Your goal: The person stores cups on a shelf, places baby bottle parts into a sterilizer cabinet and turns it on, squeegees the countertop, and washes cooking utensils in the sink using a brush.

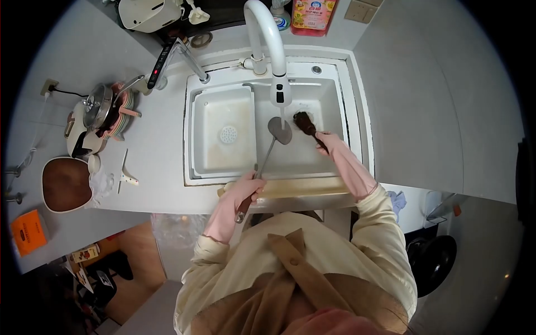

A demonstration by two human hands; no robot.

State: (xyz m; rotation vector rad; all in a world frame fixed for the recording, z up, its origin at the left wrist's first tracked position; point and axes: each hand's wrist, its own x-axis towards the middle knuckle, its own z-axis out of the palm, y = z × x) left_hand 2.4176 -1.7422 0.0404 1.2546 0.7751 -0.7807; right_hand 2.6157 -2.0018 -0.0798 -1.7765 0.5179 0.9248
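My left hand [239, 196], in a pink rubber glove, is closed around the handle of a long grey spatula [280, 130]. The spatula's broad head lies over the right basin of the white sink [279, 162], under a stream of water from the white faucet [281, 89]. In my right hand [338, 153], gloved the same way, is a dark brown scrub brush [306, 124]. Its bristle end hangs near the drain, to the right of the spatula head and apart from it.
A white drain basket [223, 131] fills the left basin. A squeegee [126, 174], a pan lid [98, 106] and a brown-lined bowl [67, 184] stand on the left counter. A pink detergent bottle [312, 17] is behind the sink. A black pan [432, 265] is at lower right.
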